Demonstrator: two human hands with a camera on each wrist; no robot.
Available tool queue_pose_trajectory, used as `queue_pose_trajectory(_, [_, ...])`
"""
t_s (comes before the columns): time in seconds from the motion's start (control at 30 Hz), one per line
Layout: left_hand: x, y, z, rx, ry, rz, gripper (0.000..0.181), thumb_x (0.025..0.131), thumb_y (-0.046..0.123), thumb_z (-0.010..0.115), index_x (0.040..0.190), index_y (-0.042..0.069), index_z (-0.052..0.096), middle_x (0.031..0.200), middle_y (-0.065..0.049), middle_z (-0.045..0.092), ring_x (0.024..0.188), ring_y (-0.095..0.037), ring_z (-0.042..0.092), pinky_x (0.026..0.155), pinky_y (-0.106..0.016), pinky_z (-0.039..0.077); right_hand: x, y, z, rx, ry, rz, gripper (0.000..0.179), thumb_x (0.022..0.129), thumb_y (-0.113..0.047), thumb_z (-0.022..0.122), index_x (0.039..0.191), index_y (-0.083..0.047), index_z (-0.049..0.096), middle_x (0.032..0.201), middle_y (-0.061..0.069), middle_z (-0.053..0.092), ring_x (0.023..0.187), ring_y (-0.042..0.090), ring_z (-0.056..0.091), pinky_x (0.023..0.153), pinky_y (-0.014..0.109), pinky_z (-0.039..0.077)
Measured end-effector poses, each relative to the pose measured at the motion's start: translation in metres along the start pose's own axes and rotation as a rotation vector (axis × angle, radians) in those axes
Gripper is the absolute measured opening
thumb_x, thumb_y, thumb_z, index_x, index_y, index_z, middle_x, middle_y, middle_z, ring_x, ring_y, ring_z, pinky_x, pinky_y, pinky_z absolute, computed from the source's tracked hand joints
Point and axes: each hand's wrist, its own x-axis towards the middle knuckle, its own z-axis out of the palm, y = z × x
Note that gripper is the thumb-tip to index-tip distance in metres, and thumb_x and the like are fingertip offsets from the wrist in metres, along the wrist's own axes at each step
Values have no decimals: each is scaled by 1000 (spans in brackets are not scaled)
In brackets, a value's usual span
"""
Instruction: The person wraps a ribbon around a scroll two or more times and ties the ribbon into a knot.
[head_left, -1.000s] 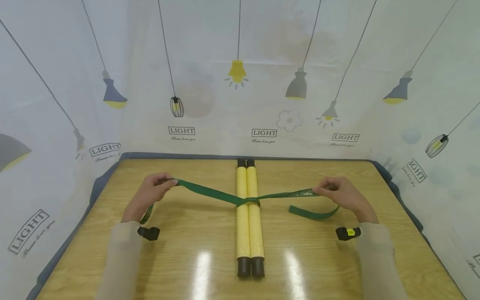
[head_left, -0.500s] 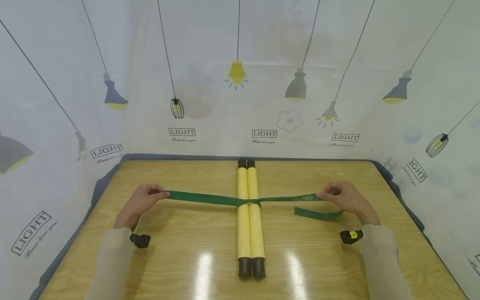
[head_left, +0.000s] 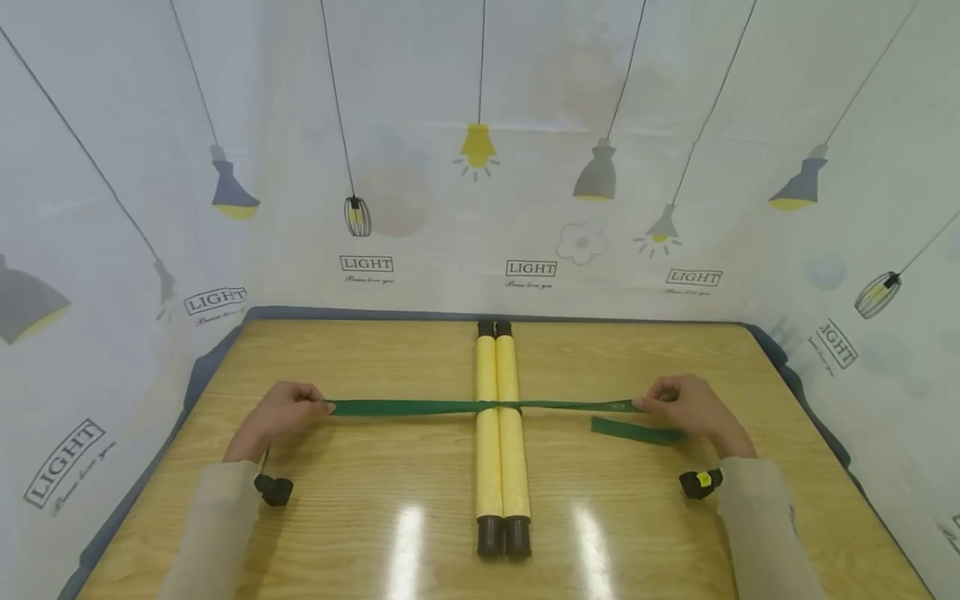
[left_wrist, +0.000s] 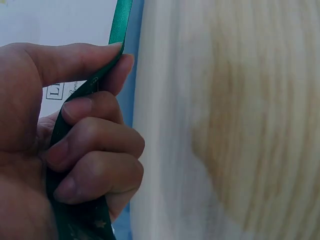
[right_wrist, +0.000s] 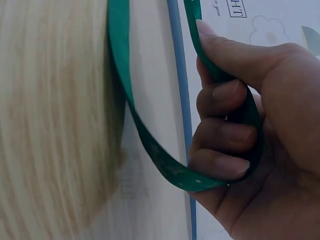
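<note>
Two yellow tubes (head_left: pixel 489 467) with dark end caps lie side by side, lengthwise, mid-table. A green ribbon (head_left: pixel 405 407) wraps round both near their middle and stretches almost level to either side. My left hand (head_left: pixel 281 412) pinches one part between thumb and forefinger; in the left wrist view the ribbon (left_wrist: pixel 117 25) runs on through the curled fingers. On the other side my right hand (head_left: pixel 686 408) pinches the opposite part. A loose tail (head_left: pixel 633 431) hangs from it over the table, and the right wrist view shows the ribbon (right_wrist: pixel 165 162) looping below the fingers.
The wooden table (head_left: pixel 360 500) has a dark blue edge (head_left: pixel 375 313) along its back and sides. A pale curtain-like backdrop (head_left: pixel 450 217) printed with lamps rises behind it. Small black cameras (head_left: pixel 276 490) sit at the wrists.
My left hand has moved outward and down, and my right hand slightly down. The ribbon went from slanting and slack-looking to straight, its crossing drawn tighter on the tubes.
</note>
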Motion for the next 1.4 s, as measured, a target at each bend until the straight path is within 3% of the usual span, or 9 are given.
queue_pose_trajectory(0.33, [-1,-7,4,50,-11,8,23,98,29,67,90,8,72,95,-7,65,86,-22,52,73,-33,41,-2,13,-5,-59,3,-29,36,95,-55,68,92,-20,74,107,5,73,96,21,62,80,37,50])
queue_pose_trajectory(0.47, [-2,-10,-2,106,20,35,22,97,27,67,94,5,72,97,-11,68,86,-22,55,73,-33,43,-5,25,-14,-104,48,-26,35,94,-55,70,91,-20,74,100,4,72,89,20,61,76,36,49])
queue_pose_trajectory(0.63, [-4,-15,-12,204,77,40,27,94,29,70,98,3,73,103,-18,71,87,-25,61,74,-37,48,-14,37,-32,-170,96,9,39,92,-55,72,93,-16,73,99,11,72,83,23,60,68,38,48])
queue_pose_trajectory(0.8, [-4,-20,-18,264,112,36,28,93,29,71,99,1,73,102,-20,72,85,-27,62,71,-38,49,-20,49,-45,-249,170,43,45,91,-55,73,94,-11,73,104,20,73,88,34,66,73,49,52])
queue_pose_trajectory(0.9, [-4,-22,-19,277,123,39,26,92,26,71,96,0,72,96,-19,71,80,-26,61,69,-37,48,-22,55,-49,-264,218,39,39,91,-48,76,93,-8,73,102,21,73,91,40,66,77,55,52])
queue_pose_trajectory(1.0, [-4,-20,-17,297,145,39,26,91,23,70,98,-2,71,97,-21,71,81,-30,63,72,-43,51,-22,59,-49,-260,244,36,31,93,-37,76,93,-6,72,102,22,73,94,43,65,78,57,50])
queue_pose_trajectory(1.07, [-4,-18,-15,317,171,44,29,90,21,69,104,-5,69,101,-26,71,87,-38,65,85,-54,52,-21,60,-47,-245,249,39,28,94,-32,74,96,-5,72,106,25,72,99,45,64,81,59,49])
queue_pose_trajectory(1.23, [-5,-7,-6,341,228,41,41,92,16,67,122,-10,61,118,-36,61,112,-55,46,94,-65,43,-20,57,-42,-200,225,33,33,97,-29,70,109,1,70,126,36,62,117,57,54,92,67,46])
queue_pose_trajectory(1.4, [-7,7,2,292,254,18,45,98,23,63,131,-7,56,132,-36,47,126,-54,31,89,-64,47,-19,51,-40,-192,204,1,43,100,-34,66,120,5,66,131,38,59,120,59,51,95,68,45])
